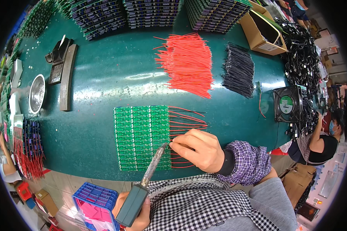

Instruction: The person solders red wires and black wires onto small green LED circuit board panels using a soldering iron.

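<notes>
A panel of joined green circuit boards [142, 138] lies on the table in front of me. Thin red wires [187, 125], with some dark ones, stick out from its right edge. My left hand [142, 215], low in the view, is closed around the dark green handle of a soldering iron [152, 167]. The iron slants up to the panel's right edge, its tip close to my right fingertips. My right hand [200, 151] is closed in a pinch at that edge on what looks like a wire, mostly hidden by the fingers. Several wires pass under this hand.
Red wires [187, 63] and black wires [238, 69] lie in piles beyond the panel. A fan [287, 104] stands at right beside tangled black cables [302, 57]. A metal bowl [37, 94] and a dark iron stand [58, 57] are at left. Board stacks [152, 13] line the back.
</notes>
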A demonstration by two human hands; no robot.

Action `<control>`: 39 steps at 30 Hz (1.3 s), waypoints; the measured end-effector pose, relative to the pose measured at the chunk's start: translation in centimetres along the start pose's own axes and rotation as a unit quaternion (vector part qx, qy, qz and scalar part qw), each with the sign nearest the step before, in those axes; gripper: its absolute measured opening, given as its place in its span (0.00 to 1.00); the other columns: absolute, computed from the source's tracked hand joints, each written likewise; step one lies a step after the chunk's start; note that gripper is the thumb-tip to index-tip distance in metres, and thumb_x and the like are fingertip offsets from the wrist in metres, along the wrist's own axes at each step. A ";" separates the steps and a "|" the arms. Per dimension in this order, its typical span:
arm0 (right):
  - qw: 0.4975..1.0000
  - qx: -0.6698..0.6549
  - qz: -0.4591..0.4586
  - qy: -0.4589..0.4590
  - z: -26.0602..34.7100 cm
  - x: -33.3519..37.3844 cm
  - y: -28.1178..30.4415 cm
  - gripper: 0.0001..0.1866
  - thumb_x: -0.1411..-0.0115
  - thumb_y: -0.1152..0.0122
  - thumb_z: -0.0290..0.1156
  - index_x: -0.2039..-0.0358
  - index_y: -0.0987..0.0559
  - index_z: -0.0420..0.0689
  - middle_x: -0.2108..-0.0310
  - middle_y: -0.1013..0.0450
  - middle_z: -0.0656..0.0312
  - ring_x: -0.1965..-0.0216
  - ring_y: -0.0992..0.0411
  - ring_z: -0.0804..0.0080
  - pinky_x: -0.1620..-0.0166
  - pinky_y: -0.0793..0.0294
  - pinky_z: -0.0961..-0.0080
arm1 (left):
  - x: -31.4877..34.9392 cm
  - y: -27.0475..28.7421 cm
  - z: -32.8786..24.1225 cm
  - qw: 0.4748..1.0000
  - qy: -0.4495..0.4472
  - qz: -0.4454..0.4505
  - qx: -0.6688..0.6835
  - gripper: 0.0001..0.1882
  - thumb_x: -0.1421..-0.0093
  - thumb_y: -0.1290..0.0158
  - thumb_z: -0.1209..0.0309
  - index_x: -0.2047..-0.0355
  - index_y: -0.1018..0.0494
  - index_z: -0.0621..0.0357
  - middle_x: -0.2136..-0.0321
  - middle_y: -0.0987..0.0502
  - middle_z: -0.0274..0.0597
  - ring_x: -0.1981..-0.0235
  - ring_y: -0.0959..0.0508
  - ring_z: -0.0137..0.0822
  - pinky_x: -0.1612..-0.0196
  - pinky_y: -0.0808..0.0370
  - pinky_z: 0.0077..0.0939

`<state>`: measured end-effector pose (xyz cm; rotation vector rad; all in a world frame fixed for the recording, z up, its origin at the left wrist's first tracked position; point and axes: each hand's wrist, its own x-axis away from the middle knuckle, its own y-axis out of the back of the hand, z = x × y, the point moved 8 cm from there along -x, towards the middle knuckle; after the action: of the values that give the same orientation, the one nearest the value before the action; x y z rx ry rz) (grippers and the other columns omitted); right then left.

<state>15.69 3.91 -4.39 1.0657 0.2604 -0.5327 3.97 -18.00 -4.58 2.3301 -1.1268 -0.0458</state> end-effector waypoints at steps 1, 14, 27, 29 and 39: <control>1.000 0.000 0.000 -0.001 0.0 0.0 0.0 0.18 0.55 0.34 0.25 0.60 0.19 0.38 0.62 0.25 0.60 0.66 0.26 0.67 0.66 0.21 0.73 | 0.0 0.1 -0.2 1.000 -0.016 -0.006 -0.010 0.15 0.42 0.31 0.71 0.58 0.21 0.62 0.66 0.22 0.46 0.67 0.23 0.46 0.62 0.26 0.39; 1.000 0.006 0.001 -0.006 0.2 -0.1 0.1 0.16 0.52 0.34 0.25 0.60 0.19 0.38 0.63 0.24 0.60 0.64 0.24 0.66 0.64 0.22 0.72 | -0.6 0.2 -2.1 0.987 -0.134 0.057 -0.072 0.16 0.44 0.37 0.81 0.54 0.21 0.70 0.56 0.19 0.57 0.57 0.17 0.52 0.52 0.19 0.36; 1.000 -0.010 -0.017 0.016 0.6 0.6 0.6 0.19 0.56 0.34 0.24 0.60 0.18 0.35 0.62 0.24 0.58 0.65 0.25 0.65 0.64 0.21 0.73 | 2.0 0.2 1.3 0.999 0.020 -0.017 -0.026 0.18 0.44 0.30 0.71 0.55 0.20 0.64 0.60 0.18 0.53 0.60 0.18 0.50 0.56 0.22 0.38; 1.000 -0.010 -0.016 0.015 0.7 0.7 0.6 0.19 0.56 0.34 0.24 0.61 0.18 0.35 0.62 0.24 0.58 0.65 0.26 0.65 0.64 0.21 0.73 | 1.8 0.4 1.0 0.998 0.009 -0.038 -0.049 0.17 0.44 0.30 0.72 0.56 0.20 0.64 0.62 0.18 0.51 0.63 0.19 0.50 0.58 0.22 0.40; 1.000 -0.012 -0.018 0.016 0.7 0.7 0.5 0.18 0.57 0.34 0.24 0.62 0.18 0.35 0.63 0.23 0.57 0.66 0.25 0.66 0.67 0.22 0.73 | 0.9 0.1 -0.6 0.999 -0.006 -0.018 -0.045 0.13 0.44 0.31 0.72 0.61 0.21 0.62 0.68 0.21 0.48 0.69 0.22 0.49 0.64 0.26 0.41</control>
<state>16.58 3.29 -3.98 1.0477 0.3140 -0.5431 4.65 -18.37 -3.84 2.2731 -1.0672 -0.1203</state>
